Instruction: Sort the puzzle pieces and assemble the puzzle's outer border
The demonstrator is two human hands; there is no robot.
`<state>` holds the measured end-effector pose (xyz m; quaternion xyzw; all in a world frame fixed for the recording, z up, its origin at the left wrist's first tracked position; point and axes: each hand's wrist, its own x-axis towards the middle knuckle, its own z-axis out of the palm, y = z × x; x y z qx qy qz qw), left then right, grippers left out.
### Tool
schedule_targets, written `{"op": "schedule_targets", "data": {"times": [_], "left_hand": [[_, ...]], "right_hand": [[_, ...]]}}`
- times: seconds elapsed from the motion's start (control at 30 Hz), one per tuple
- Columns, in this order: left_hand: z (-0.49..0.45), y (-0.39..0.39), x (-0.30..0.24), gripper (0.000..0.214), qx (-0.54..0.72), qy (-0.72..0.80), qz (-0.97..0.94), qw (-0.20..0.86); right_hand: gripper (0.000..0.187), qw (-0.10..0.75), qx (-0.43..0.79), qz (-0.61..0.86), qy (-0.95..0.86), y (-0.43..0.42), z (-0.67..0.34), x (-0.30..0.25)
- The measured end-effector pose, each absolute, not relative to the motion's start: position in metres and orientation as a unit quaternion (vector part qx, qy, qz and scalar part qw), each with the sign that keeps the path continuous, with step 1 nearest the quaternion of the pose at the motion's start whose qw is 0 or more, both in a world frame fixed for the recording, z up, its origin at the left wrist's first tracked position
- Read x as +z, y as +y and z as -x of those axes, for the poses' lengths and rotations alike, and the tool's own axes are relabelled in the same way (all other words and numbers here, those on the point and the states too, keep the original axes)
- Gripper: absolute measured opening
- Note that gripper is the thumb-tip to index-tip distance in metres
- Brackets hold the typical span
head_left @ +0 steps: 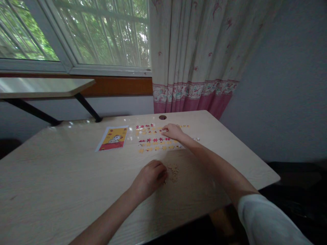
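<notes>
Several small jigsaw puzzle pieces (155, 140) lie in rows on the table, red-pink, yellow and whitish ones. My right hand (175, 131) reaches out over the upper rows, thumb and finger pinched at a small puzzle piece (161, 130). Nearer to me, a loose pile of bare wood-coloured puzzle pieces (174, 172) rests on the tabletop. Just left of that pile, my left hand (152, 175) is closed with curled fingers; its fingertips are turned away, so whatever they hold is hidden. Left of the rows lies a picture sheet (113, 139) with a white animal on yellow and red.
The pale wooden table (76, 190) has a round cable hole (162, 117) near its far edge. A raised shelf (46, 86) on black brackets stands at the back left. Behind are a barred window (107, 34), a patterned curtain (194, 51) and a wall at the right.
</notes>
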<state>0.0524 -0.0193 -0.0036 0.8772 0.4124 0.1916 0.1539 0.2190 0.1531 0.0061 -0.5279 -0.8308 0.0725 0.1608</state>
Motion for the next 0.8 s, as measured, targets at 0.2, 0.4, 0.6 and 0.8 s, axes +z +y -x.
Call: {"op": "schedule_targets", "data": {"times": [0.2,0.4,0.6,0.8], "left_hand": [[-0.047,-0.018,0.001,0.015,0.209,0.450,-0.845,0.198],[-0.039,-0.011,0.004,0.022,0.267,0.489,-0.781,0.283],[-0.038,0.001,-0.007,0.024,0.401,0.482,-0.593,0.506],[-0.039,0.000,-0.002,0.026,0.483,0.453,-0.455,0.595]], "right_hand": [[0.024,0.168,0.052,0.472,-0.864,0.114,-0.231,0.018],[0.015,0.186,0.063,0.406,-0.892,0.063,-0.241,0.012],[0.011,0.294,0.102,0.367,-0.877,0.036,-0.238,0.003],[0.017,0.336,0.084,0.337,-0.876,0.022,-0.223,0.002]]}}
